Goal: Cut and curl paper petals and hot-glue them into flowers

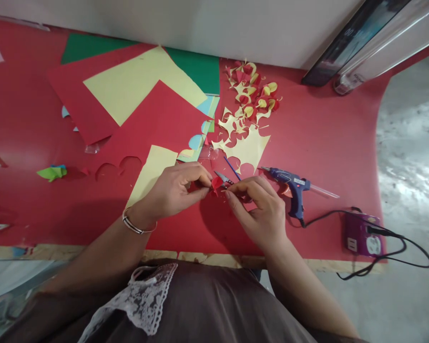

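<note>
My left hand pinches a small curled red paper piece between thumb and fingertips. Close by on the right, my right hand has thumb and forefinger pressed together on what looks like a thin pale strip. Scissors lie just beyond the fingertips, their handles partly hidden by my right hand. A thin blue stick rests beside them. To the right of my right hand lies a blue hot glue gun with a clear glue stick in its rear.
Red, yellow and green sheets cover the back left, including a yellow sheet. Yellow offcuts and small red-and-yellow paper flowers lie at the back. A purple power box with black cable sits right. A green paper piece lies left.
</note>
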Available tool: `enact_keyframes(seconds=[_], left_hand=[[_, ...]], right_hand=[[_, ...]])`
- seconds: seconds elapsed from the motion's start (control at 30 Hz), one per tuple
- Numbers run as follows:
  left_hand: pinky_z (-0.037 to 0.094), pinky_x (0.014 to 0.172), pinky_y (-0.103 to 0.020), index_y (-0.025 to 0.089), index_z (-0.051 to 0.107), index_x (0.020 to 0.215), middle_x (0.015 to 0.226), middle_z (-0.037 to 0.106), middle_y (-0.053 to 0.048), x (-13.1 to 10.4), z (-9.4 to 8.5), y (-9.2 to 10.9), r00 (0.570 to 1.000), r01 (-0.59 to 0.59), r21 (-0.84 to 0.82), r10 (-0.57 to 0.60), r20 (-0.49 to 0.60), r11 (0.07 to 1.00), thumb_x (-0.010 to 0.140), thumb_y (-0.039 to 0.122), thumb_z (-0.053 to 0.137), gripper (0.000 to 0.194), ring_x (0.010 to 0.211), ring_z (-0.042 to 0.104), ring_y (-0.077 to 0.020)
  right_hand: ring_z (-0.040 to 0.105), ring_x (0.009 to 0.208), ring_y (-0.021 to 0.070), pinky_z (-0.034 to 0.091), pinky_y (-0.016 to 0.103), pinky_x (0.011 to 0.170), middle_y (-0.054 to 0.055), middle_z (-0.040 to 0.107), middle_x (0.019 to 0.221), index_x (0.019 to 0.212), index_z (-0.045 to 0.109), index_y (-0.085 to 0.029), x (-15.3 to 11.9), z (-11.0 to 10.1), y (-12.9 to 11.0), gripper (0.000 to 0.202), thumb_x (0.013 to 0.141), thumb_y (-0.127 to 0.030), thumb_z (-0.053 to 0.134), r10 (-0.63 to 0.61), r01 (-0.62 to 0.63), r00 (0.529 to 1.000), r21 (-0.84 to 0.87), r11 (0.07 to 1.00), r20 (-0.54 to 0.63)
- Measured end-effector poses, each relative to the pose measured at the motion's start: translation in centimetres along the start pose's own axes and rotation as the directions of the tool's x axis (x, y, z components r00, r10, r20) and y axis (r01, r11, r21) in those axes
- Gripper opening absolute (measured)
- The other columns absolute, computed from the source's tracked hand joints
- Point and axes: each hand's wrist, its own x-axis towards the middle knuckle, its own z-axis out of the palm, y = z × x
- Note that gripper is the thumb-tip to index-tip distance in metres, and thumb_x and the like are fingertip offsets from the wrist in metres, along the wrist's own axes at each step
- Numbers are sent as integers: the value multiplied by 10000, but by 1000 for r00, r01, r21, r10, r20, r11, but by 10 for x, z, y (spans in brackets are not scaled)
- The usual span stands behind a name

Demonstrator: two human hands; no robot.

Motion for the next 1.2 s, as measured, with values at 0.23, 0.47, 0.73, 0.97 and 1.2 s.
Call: enact_keyframes(seconds=[0.23,0.47,0.73,0.97,1.2], left_hand=[[536,725,-250,199,664,865,889,752,-27,0,1,3,1000,-6,27,6,26,1000,949,93,665,135,787,681,-137],[540,742,-267,212,667,886,923,767,-31,-3,3,2,997,13,80,-18,69,997,963,117,645,124,841,714,-157],[534,743,-270,210,655,885,925,764,-35,-2,4,3,998,-10,96,4,66,995,971,115,638,130,849,718,-161],[544,766,-277,205,662,903,927,761,-36,-3,4,0,998,-34,99,28,61,994,978,108,643,124,865,722,-164],[554,764,-278,207,649,881,913,765,-35,-1,5,4,996,-60,155,48,80,986,982,112,627,140,850,729,-166]], right_hand=[[676,780,190,518,342,663,28,725,842,897,687,-227,2,3,-3,104,991,-184,677,-6,6,1000,30,1000,1],[674,768,192,526,350,648,34,725,838,881,680,-235,3,3,-5,119,994,-199,668,1,-1,1000,14,1000,9],[679,771,191,520,338,649,37,727,843,885,681,-224,3,2,-4,116,988,-172,671,-11,11,1000,21,1000,22],[678,772,190,523,345,644,40,737,850,888,683,-226,2,2,-3,118,992,-176,658,-19,19,999,15,1000,29],[695,783,197,539,347,642,41,737,845,877,665,-233,2,2,-3,123,978,-165,655,-35,35,999,8,999,33]])
